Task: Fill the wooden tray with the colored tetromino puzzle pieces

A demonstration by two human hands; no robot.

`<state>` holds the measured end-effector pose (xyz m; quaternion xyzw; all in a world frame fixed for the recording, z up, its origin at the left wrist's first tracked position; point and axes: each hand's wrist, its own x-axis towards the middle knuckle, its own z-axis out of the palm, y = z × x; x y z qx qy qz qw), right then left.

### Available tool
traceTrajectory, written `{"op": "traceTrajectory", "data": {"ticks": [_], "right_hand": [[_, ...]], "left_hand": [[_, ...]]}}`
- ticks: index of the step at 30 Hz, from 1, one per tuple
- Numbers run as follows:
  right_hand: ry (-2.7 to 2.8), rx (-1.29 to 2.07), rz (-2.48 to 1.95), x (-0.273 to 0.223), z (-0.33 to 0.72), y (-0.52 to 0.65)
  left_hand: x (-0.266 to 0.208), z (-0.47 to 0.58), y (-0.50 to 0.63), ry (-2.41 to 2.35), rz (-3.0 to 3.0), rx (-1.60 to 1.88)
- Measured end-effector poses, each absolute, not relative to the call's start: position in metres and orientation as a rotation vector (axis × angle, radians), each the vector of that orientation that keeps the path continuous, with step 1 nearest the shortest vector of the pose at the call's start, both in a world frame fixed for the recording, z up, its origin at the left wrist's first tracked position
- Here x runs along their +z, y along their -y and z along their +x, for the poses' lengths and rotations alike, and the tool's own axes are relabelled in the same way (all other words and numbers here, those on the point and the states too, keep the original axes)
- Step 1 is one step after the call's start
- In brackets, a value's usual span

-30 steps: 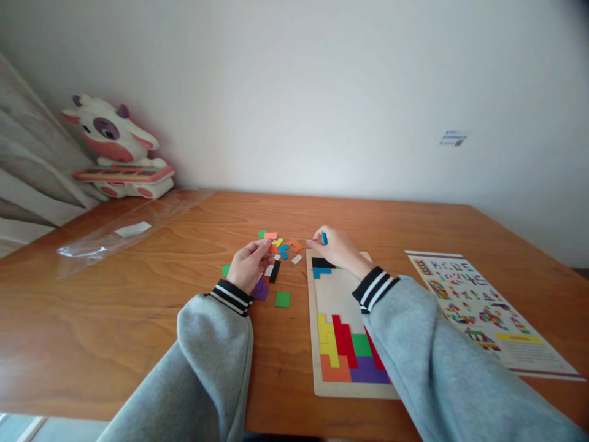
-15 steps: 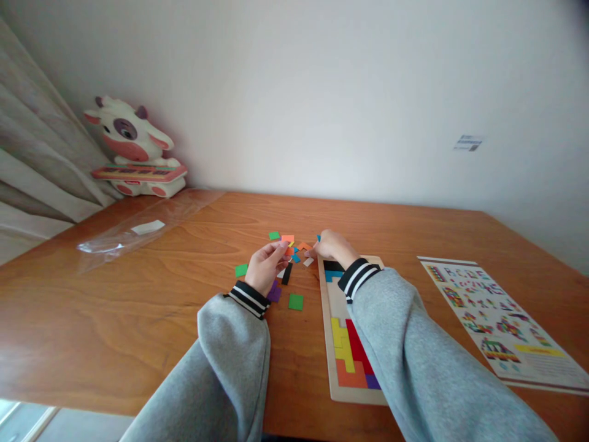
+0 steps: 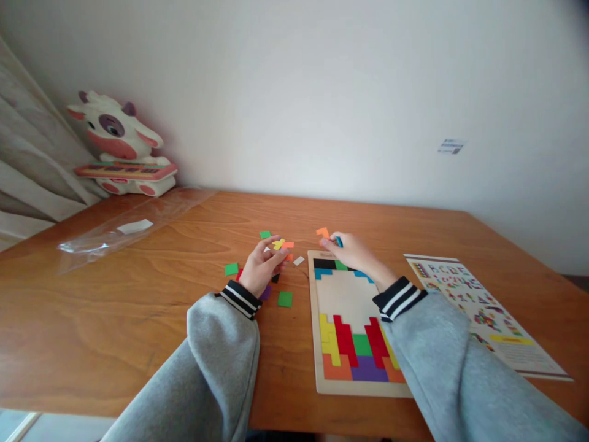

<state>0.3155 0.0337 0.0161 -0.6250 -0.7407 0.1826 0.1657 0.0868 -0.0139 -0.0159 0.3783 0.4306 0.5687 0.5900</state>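
My left hand [image 3: 263, 269] is curled beside the loose pile, its fingers around a yellow puzzle piece [image 3: 278, 244] and an orange puzzle piece [image 3: 288, 245]. Over the top edge of the wooden puzzle board [image 3: 343, 294], my right hand [image 3: 350, 250] pinches an angular orange puzzle piece [image 3: 323, 233]. A blue puzzle piece [image 3: 339, 241] is also held against its fingers. Black, green and blue pieces fill the board's top; yellow, red, green, orange and purple ones fill its lower part. Bare wood shows between. My right forearm hides the board's right side.
Loose green [image 3: 284, 299], white [image 3: 299, 261], purple and black pieces lie around my left hand. A printed pattern sheet [image 3: 497, 313] is to the right of the board. A clear plastic bag [image 3: 101, 236] and a toy cow keyboard [image 3: 124, 153] are at the far left.
My right hand has lifted the orange piece off the pile and moved right, over the board's top edge, with the blue piece still in it. The view has shifted slightly right.
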Motion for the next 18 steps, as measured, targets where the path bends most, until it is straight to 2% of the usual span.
{"op": "traceTrajectory", "data": {"ticks": [8,18], "right_hand": [[1.977,0.476,-1.614,-0.003,0.395,0.032],[2.101,0.795,-1.442,0.000,0.413,0.058]], "left_hand": [[-0.018,0.118,0.042,-1.086,1.491,1.119],[-0.028,0.126,0.042,-1.159,2.274,0.982]]}}
